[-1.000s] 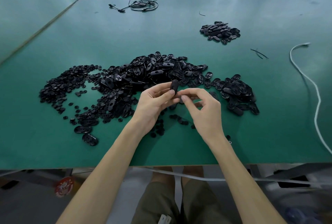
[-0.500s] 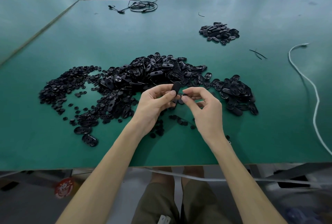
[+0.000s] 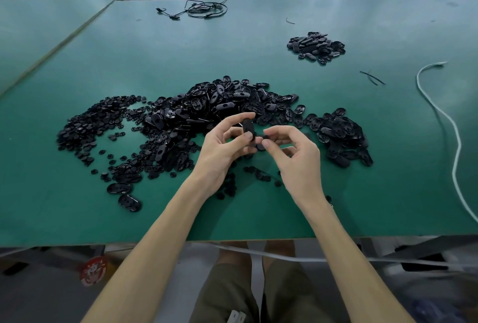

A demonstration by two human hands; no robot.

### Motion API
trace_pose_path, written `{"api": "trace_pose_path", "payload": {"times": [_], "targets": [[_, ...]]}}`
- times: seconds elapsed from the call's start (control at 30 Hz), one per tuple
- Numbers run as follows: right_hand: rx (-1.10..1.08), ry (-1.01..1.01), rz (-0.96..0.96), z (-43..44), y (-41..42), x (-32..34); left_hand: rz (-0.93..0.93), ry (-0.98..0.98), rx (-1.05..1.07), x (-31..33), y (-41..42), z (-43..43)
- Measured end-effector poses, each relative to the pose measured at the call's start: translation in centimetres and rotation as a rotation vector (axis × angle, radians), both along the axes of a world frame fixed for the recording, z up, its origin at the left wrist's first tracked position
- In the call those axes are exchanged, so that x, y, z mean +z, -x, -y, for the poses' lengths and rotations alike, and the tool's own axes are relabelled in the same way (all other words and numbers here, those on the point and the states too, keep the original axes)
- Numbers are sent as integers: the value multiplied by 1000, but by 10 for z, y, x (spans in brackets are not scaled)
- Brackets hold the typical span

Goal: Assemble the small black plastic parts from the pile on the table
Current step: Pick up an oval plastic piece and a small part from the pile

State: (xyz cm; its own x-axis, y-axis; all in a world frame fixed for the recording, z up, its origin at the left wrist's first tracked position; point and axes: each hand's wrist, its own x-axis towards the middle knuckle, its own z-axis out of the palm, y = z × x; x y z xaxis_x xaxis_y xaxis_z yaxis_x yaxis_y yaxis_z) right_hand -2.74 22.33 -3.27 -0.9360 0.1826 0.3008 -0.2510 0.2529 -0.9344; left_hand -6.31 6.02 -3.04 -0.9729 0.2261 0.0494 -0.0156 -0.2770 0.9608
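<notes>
A wide pile of black oval shells (image 3: 222, 108) lies in the middle of the green table (image 3: 181, 51), with small round black parts (image 3: 95, 126) spread at its left. My left hand (image 3: 225, 149) pinches one black oval shell (image 3: 248, 127) upright between thumb and fingers, just above the pile's near edge. My right hand (image 3: 292, 157) is beside it, thumb and forefinger closed on a small round black part (image 3: 265, 137) close to the shell's lower end. Whether the two parts touch is unclear.
A smaller heap of black pieces (image 3: 316, 47) sits at the far right. A white cord (image 3: 445, 126) curves along the right side, black cables (image 3: 204, 9) lie at the far edge, and two thin black strips (image 3: 372, 78) rest between. Loose round parts (image 3: 258, 175) lie under my hands.
My hands have drawn slightly apart. The oval shell in my left hand has turned more upright, and the right fingers now hold the small part a little away from it.
</notes>
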Motion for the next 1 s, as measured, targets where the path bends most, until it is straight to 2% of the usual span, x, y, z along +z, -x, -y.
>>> {"api": "trace_pose_path", "payload": {"times": [0.43,0.77,1.0], "targets": [[-33,18,-23,-1,-2,2,15,30,36,-3,1,-1],[-124,-270,-151,3,0,-3,38,36,46,-3,0,-1],[-145,-292,-151,3,1,-5,42,13,19,-3,0,-1]]}}
